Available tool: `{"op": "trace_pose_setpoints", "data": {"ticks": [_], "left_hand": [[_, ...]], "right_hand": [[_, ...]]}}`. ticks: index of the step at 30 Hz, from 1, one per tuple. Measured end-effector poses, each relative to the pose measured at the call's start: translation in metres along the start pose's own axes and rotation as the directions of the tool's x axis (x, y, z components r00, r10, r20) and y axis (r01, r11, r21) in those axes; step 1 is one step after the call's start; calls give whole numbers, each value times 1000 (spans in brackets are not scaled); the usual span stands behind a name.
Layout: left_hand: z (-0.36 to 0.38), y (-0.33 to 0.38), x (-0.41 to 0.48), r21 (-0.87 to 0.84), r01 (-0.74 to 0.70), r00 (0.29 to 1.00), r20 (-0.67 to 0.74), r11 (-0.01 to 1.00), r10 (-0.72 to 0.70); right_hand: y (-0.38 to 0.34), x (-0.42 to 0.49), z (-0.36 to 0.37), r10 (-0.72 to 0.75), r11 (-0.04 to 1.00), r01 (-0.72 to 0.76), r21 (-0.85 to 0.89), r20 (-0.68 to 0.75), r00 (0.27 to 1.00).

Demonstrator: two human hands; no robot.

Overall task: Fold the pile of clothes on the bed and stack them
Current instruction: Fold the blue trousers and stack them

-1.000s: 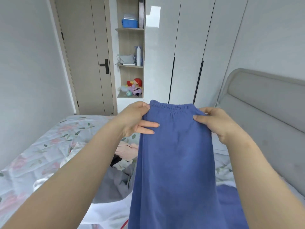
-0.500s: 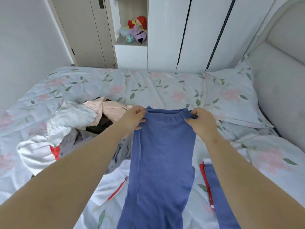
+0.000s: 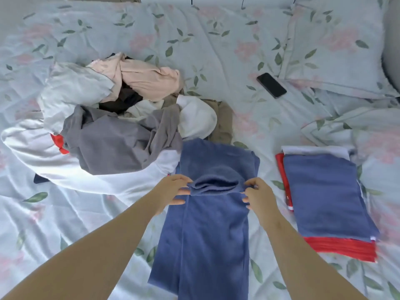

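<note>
Floral bed [image 3: 216,50]: the blue garment [image 3: 207,234] is pinched at both side edges by the left hand [image 3: 173,190] and right hand [image 3: 256,197], held apart and equally near. Its long axis is laid near to far between the arms. The folded stack [image 3: 324,202] is seen just right, the unfolded pile [image 3: 108,131] far left.

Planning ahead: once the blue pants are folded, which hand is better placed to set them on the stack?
Probably right: the stack lies just beyond the right hand; the left hand sits by the unfolded pile, across the pants.
</note>
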State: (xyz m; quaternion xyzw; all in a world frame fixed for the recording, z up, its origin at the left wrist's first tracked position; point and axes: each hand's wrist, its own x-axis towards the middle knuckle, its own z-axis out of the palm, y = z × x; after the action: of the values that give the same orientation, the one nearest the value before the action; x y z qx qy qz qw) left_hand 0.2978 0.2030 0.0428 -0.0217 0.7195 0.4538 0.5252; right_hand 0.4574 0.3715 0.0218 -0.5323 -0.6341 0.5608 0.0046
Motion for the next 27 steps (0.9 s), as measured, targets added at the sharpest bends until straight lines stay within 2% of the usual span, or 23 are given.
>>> {"op": "trace_pose_setpoints", "data": {"ticks": [3,6,8,10,14,17,19,21,24,27], "left_hand": [[6,-45,10,58,100,995,17,993,-101],[15,-89,20,198,151,985,56,969,-165],[20,-117,30,206,153,986,27,966,-162],[25,-142,42,136,183,982,-75,974,-174],[43,-177,62,134,188,932,-337,973,-134],[59,-184,71,217,252,877,-463,943,-128],[64,-183,77,211,299,879,-441,931,-182],[62,-178,79,182,291,901,-383,939,-204],[49,-168,75,230,187,946,-303,955,-112],[27,-150,69,171,22,968,-250,985,22]], "right_hand": [[52,-16,20,113,993,-113,30,-29,993],[98,-29,37,303,939,-287,190,-61,951],[122,-33,48,383,901,-357,247,-69,921],[142,-33,57,369,920,-345,187,-107,923],[168,-23,64,310,950,-309,37,-205,929],[177,-10,66,332,921,-378,-89,-326,885],[178,-4,66,380,902,-425,-80,-321,868],[176,-1,64,390,917,-399,18,-260,884],[172,1,56,271,961,-278,-1,-225,936],[157,-2,55,139,984,-116,138,-173,975]]}}
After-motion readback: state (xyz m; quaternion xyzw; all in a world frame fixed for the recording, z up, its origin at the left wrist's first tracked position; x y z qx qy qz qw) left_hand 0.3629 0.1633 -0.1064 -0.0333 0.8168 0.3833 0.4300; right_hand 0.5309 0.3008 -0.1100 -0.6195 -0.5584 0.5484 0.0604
